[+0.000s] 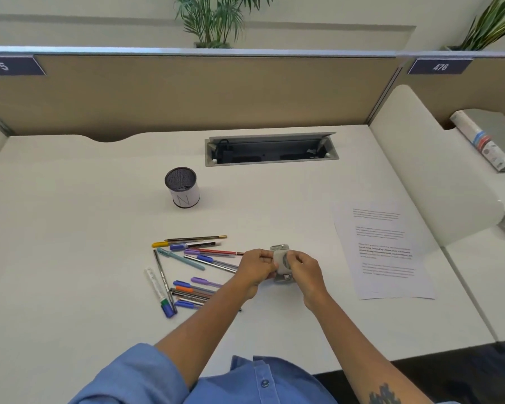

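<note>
A small grey and white device with metal ends [281, 248] is held just above the white desk [70, 258], near its middle. My left hand [255, 268] grips its left side with curled fingers. My right hand [303, 268] pinches its right side. Much of the device is hidden behind my fingers. Several pens and markers [187, 269] lie scattered on the desk just left of my hands. A black mesh pen cup [182, 190] wrapped in white paper stands upright farther back on the left; what it holds cannot be told.
A printed sheet of paper [382, 249] lies to the right of my hands. An open cable tray [271, 150] is set into the desk at the back. A tan partition [187, 91] closes off the rear, and a white divider [432, 176] stands at the right.
</note>
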Tool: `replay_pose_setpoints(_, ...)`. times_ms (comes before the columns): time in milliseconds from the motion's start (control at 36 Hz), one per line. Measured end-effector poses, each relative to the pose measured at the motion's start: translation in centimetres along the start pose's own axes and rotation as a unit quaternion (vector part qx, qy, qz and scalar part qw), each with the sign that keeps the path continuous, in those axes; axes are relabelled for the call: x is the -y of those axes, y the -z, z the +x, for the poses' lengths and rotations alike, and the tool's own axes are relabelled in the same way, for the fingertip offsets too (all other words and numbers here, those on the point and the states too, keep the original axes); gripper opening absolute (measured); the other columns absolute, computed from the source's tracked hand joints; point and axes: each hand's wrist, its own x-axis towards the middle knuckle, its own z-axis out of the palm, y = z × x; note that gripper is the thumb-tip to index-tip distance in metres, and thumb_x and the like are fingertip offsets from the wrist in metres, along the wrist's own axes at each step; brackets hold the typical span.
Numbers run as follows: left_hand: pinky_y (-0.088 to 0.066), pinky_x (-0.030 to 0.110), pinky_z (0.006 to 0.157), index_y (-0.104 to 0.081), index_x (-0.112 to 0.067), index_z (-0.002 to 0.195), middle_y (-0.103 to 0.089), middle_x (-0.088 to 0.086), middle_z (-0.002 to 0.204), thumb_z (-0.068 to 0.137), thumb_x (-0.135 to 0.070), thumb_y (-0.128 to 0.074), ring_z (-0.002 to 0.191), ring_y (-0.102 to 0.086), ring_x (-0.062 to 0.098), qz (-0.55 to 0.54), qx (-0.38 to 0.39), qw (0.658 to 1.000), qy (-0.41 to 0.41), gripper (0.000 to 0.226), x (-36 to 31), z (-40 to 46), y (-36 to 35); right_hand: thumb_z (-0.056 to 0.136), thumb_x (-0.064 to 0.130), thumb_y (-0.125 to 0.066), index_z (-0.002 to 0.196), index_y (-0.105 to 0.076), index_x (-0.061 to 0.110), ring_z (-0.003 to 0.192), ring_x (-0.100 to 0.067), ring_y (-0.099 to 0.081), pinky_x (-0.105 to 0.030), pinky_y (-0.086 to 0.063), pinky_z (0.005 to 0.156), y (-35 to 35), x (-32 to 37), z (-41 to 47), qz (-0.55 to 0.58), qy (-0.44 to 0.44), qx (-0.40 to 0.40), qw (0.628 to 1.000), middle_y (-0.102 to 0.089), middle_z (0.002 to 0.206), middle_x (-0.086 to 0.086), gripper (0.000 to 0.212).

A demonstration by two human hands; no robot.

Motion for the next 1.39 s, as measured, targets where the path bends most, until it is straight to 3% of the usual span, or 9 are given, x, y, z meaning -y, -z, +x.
replay_pose_setpoints(83, -0.060, 0.031, 0.076, -0.067, -0.001, 0.112, -0.072, 0.023, 0.108, 0.094, 0.016, -0.066, 0.097, -0.069, 0.030, -0.008, -0.010, 1.000, -0.002, 0.025, 0.3, 0.3, -0.7, 0.104, 0.024, -0.054, 0.088, -0.076, 0.022, 0.082, -0.013, -0.068, -0.011, -0.048, 0.048, 0.4, 0.0, 0.2, -0.018, 0.010, 0.009, 1.000, -0.076, 0.094, 0.002, 0.027)
replay_pose_setpoints(361, -0.061, 0.042, 0.092, -0.065, 0.010, 0.127, -0.071, 0.031, 0.128, 0.094, 0.015, -0.068, 0.104, -0.070, 0.031, -0.020, -0.042, 0.999, -0.002, 0.034, 0.8, 0.8, -1.8, 0.107, 0.024, -0.053, 0.095, -0.077, 0.007, 0.096, -0.033, -0.073, -0.042, -0.064, 0.078, 0.8, -0.9, 1.5, -0.068, 0.054, 0.007, 0.996, -0.076, 0.099, -0.016, 0.032)
replay_pose_setpoints(500, -0.060, 0.029, 0.072, -0.066, 0.009, 0.127, -0.072, 0.030, 0.126, 0.094, 0.014, -0.068, 0.102, -0.071, 0.031, -0.022, -0.046, 0.999, -0.001, 0.033, 0.8, 0.6, -2.0, 0.106, 0.025, -0.054, 0.101, -0.078, 0.006, 0.098, -0.034, -0.071, -0.034, -0.060, 0.078, 0.8, -1.3, 1.8, -0.104, 0.074, 0.006, 0.992, -0.070, 0.109, -0.023, 0.031)
replay_pose_setpoints(583, -0.062, 0.030, 0.075, -0.067, 0.010, 0.126, -0.073, 0.030, 0.125, 0.094, 0.014, -0.069, 0.101, -0.071, 0.031, -0.022, -0.045, 0.999, -0.004, 0.033, 1.0, 0.6, -2.1, 0.106, 0.024, -0.054, 0.094, -0.077, 0.005, 0.095, -0.036, -0.070, -0.040, -0.062, 0.080, 0.8, -1.5, 1.8, -0.115, 0.087, 0.003, 0.990, -0.069, 0.106, -0.025, 0.031)
replay_pose_setpoints(694, -0.064, 0.038, 0.087, -0.066, 0.011, 0.127, -0.072, 0.030, 0.125, 0.094, 0.015, -0.068, 0.103, -0.072, 0.031, -0.026, -0.040, 0.999, -0.008, 0.033, 1.3, 0.7, -2.0, 0.104, 0.021, -0.055, 0.094, -0.077, 0.006, 0.099, -0.038, -0.070, -0.047, -0.064, 0.087, 0.7, -1.8, 1.7, -0.116, 0.093, 0.007, 0.989, -0.067, 0.108, -0.024, 0.029)
replay_pose_setpoints(833, -0.065, 0.027, 0.075, -0.067, 0.009, 0.126, -0.074, 0.027, 0.122, 0.094, 0.015, -0.069, 0.099, -0.073, 0.028, -0.022, -0.043, 0.999, -0.022, 0.033, 1.5, 0.7, -1.9, 0.105, 0.021, -0.056, 0.100, -0.078, 0.007, 0.101, -0.037, -0.070, -0.042, -0.064, 0.084, 0.6, -2.1, 1.7, -0.116, 0.098, 0.006, 0.988, -0.062, 0.112, -0.023, 0.027)
replay_pose_setpoints(1056, -0.060, 0.025, 0.075, -0.069, -0.003, 0.120, -0.074, 0.011, 0.102, 0.093, 0.003, -0.075, 0.091, -0.070, 0.021, 0.005, -0.076, 0.996, -0.046, 0.027, 2.0, 0.2, -0.5, 0.104, 0.024, -0.057, 0.113, -0.077, 0.007, 0.114, -0.035, -0.066, -0.047, -0.056, 0.102, 0.5, -2.4, 1.7, -0.128, 0.086, -0.005, 0.988, -0.063, 0.121, -0.021, 0.027)
replay_pose_setpoints(1278, -0.061, 0.043, 0.103, -0.070, -0.017, 0.118, -0.075, 0.007, 0.113, 0.098, -0.011, -0.072, 0.112, -0.072, 0.024, 0.033, -0.135, 0.988, -0.069, 0.020, 2.1, -0.7, 2.3, 0.104, 0.033, -0.058, 0.143, -0.060, 0.014, 0.139, -0.036, -0.043, -0.047, -0.044, 0.109, -0.6, -1.6, 1.3, -0.213, 0.111, -0.058, 0.969, -0.051, 0.147, -0.012, 0.043)
replay_pose_setpoints(1389, -0.064, 0.026, 0.089, -0.068, -0.021, 0.122, -0.075, 0.003, 0.118, 0.104, -0.017, -0.067, 0.111, -0.072, 0.018, 0.079, -0.174, 0.975, -0.113, 0.019, 2.1, -1.3, 4.4, 0.101, 0.029, -0.061, 0.141, -0.060, 0.016, 0.134, -0.035, -0.044, -0.050, -0.043, 0.106, -1.6, -0.6, 0.8, -0.242, 0.164, -0.077, 0.953, -0.051, 0.143, -0.008, 0.042)
